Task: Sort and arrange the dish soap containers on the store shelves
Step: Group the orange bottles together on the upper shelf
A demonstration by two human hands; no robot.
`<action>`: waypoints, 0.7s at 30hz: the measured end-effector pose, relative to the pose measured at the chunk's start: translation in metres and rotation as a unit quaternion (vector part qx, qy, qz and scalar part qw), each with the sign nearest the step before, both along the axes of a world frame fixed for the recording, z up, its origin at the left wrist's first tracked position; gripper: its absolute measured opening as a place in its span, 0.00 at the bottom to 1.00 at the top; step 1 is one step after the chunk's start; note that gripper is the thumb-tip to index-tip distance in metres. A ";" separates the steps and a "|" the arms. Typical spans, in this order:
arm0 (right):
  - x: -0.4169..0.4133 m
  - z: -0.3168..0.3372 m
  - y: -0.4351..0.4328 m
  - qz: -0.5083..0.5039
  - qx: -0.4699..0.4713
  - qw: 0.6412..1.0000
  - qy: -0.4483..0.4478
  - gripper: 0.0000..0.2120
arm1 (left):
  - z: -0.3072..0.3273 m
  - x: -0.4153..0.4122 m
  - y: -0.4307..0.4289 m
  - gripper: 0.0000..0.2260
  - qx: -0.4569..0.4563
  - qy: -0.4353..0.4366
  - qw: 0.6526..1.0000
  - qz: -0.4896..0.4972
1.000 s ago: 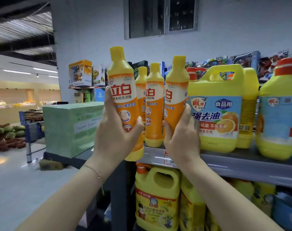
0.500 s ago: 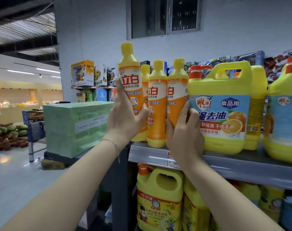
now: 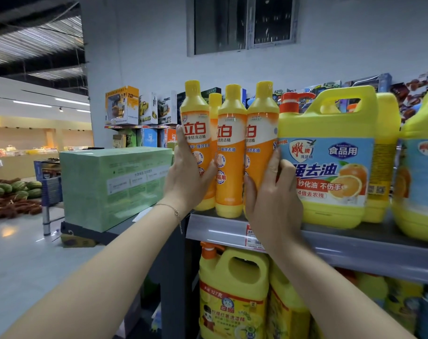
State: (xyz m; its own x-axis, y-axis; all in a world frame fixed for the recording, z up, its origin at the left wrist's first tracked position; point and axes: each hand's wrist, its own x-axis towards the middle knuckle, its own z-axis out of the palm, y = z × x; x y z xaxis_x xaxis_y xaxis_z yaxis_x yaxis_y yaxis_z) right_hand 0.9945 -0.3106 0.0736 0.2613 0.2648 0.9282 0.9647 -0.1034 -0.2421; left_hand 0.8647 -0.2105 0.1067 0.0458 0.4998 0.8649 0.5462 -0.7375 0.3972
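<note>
Three orange-and-yellow dish soap bottles stand upright in a row at the left end of the grey shelf (image 3: 222,231). My left hand (image 3: 187,179) grips the leftmost bottle (image 3: 197,128) from its left side. My right hand (image 3: 271,199) wraps the lower part of the rightmost bottle (image 3: 261,133). The middle bottle (image 3: 230,152) stands between them, touching both. A fourth bottle's cap (image 3: 214,100) shows behind. Right of the row stands a big yellow jug (image 3: 330,152) with a blue label.
More yellow jugs (image 3: 420,172) fill the shelf to the right, and others (image 3: 232,289) sit on the shelf below. A green carton (image 3: 110,184) rests on a dark cart to the left. Toy boxes (image 3: 122,106) line a far shelf. Melons (image 3: 12,189) lie on the floor.
My left hand has brought the leftmost bottle down and right until it stands on the shelf against the row. My right hand has stayed on the rightmost bottle.
</note>
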 end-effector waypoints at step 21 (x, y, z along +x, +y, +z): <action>0.010 -0.004 0.001 0.137 0.086 0.987 -0.006 0.18 | -0.013 -0.015 0.001 0.25 -0.040 0.030 0.991 -0.120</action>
